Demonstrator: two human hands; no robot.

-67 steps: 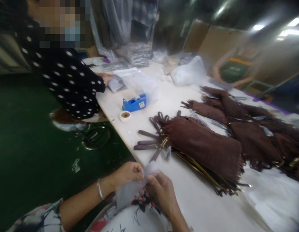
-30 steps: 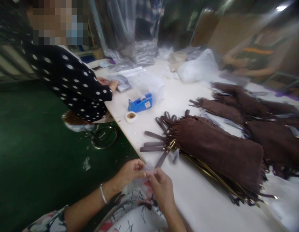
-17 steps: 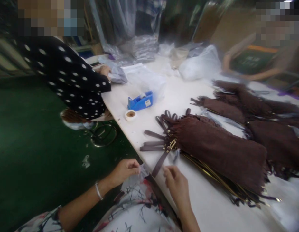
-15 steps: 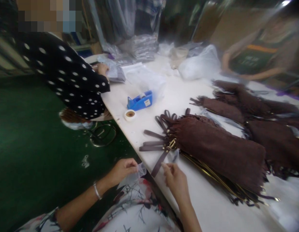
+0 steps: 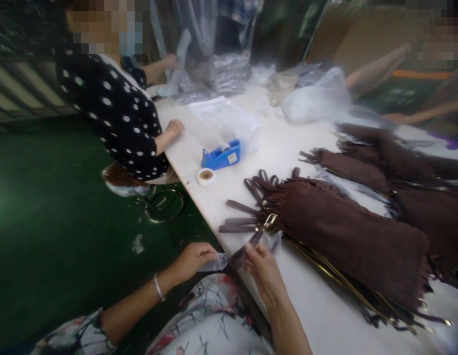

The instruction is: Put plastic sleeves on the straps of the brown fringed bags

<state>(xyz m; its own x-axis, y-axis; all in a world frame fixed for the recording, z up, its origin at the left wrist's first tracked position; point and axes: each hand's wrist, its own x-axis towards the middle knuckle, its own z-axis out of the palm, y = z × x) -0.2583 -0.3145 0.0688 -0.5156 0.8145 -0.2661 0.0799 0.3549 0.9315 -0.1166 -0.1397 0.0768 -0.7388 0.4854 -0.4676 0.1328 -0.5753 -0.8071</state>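
My left hand [image 5: 199,259] pinches a small clear plastic bag [image 5: 217,263] just off the table's edge. Facing it, my right hand [image 5: 264,268] is closed on a dark brown wrist strap [image 5: 240,256], whose loop end points toward the bag's mouth. The bag and the strap are apart by a small gap. A gold clasp [image 5: 270,222] joins the strap to a stack of brown fringed suede bags [image 5: 347,231]. Several more strap loops [image 5: 236,222] stick out of that stack toward the left.
A blue tape dispenser [image 5: 221,155] and a tape roll [image 5: 205,176] stand on the white table [image 5: 199,197]. More brown bags [image 5: 362,170] lie at the right. A co-worker in a dotted top [image 5: 114,108] sits at the left; another person [image 5: 417,93] is across the table. Beyond are plastic-wrapped packs [image 5: 229,74].
My right hand has taken hold of the strap and lifted its end. The co-worker on the left has raised a plastic-wrapped item toward the back. The view has shifted slightly.
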